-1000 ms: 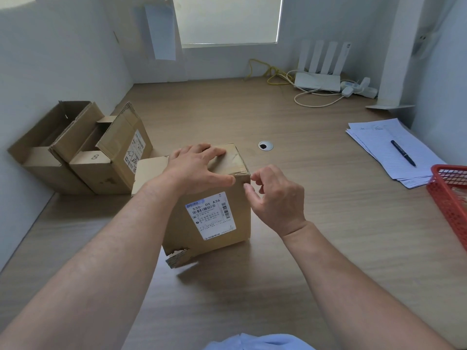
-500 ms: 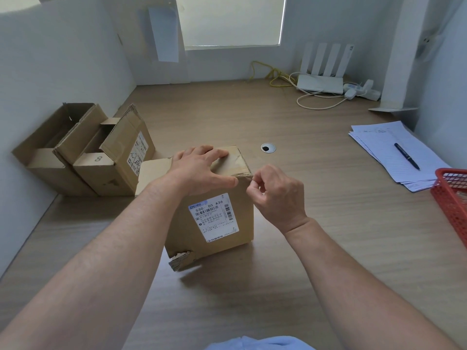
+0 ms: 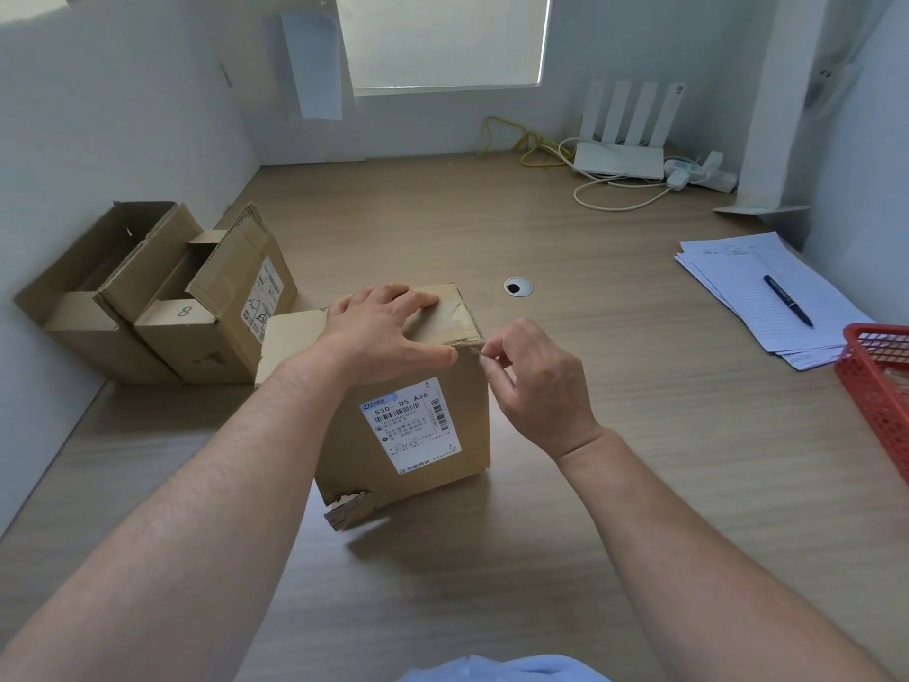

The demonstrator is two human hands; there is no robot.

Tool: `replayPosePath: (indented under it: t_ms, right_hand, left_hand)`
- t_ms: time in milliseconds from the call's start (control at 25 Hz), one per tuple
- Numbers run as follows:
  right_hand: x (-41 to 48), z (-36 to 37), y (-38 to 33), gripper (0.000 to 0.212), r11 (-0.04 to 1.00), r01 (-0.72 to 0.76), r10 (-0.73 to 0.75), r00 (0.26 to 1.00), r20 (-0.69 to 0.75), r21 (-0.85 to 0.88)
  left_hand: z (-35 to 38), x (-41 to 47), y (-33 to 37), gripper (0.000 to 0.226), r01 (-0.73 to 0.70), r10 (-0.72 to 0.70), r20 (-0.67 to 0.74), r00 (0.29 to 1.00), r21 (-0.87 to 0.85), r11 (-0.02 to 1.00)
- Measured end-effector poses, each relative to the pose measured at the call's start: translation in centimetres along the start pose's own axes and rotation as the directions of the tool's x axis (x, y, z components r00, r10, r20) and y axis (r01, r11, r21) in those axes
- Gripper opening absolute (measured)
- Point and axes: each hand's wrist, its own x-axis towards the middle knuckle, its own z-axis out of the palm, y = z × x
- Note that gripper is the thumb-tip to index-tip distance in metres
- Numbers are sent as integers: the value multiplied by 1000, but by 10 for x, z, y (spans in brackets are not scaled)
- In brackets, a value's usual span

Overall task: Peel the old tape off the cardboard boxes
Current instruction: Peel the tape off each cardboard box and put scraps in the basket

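Observation:
A brown cardboard box (image 3: 433, 455) with a white shipping label stands upright on the wooden desk in front of me. Clear old tape (image 3: 455, 319) runs across its top to the right front corner. My left hand (image 3: 378, 337) lies flat on the box top, fingers spread and thumb along the front edge, pressing it down. My right hand (image 3: 533, 386) is at the top right corner, thumb and forefinger pinching the end of the tape there. One flap sticks out to the left behind my left arm.
Two open cardboard boxes (image 3: 162, 292) lie against the left wall. A cable hole (image 3: 518, 287) is just beyond the box. Paper sheets (image 3: 747, 292) with a pen (image 3: 788, 301) and a red basket (image 3: 880, 396) are at the right. A router (image 3: 620, 157) and cables sit at the back.
My right hand has moved in from beside the box to its top right corner and closed thumb and forefinger on the tape end. The left hand has stayed on top.

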Motion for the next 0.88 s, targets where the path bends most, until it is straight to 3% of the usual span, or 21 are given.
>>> replayPosePath:
  t_ms: [120,320,440,560,640,760,800,880]
  right_hand:
    - [4,-8,1,6,994,-49,41,996,79,98]
    - [13,-19,5,7,908,-324,254,930,266,265]
    - [21,-25,10,8,799,-465,420,885,199,381]
    - [30,-29,16,12,753,-543,518,838,173,373]
    - [33,-26,15,15,608,-628,592,766,251,486]
    - [43,-31,14,16,214,-658,736,595,324,722]
    - [46,-34,15,15,202,-658,743,585,324,725]
    - [46,-37,15,12,340,-664,699,652,293,666]
  left_hand:
    - [1,-5,0,82,-17,17,7,1000,-4,1000]
    - [1,-14,3,90,-22,22,5,1000,-13,1000]
    - [4,-23,4,93,-54,53,-19,998,-9,999]
    - [11,-35,3,95,-93,93,-55,994,4,996]
    - [13,-40,2,95,-103,104,-70,992,11,995]
    - [14,-44,1,95,-117,117,-68,991,7,993]
    - [14,-45,1,95,-117,117,-64,991,5,993]
    - [13,-44,2,95,-115,115,-62,991,10,993]
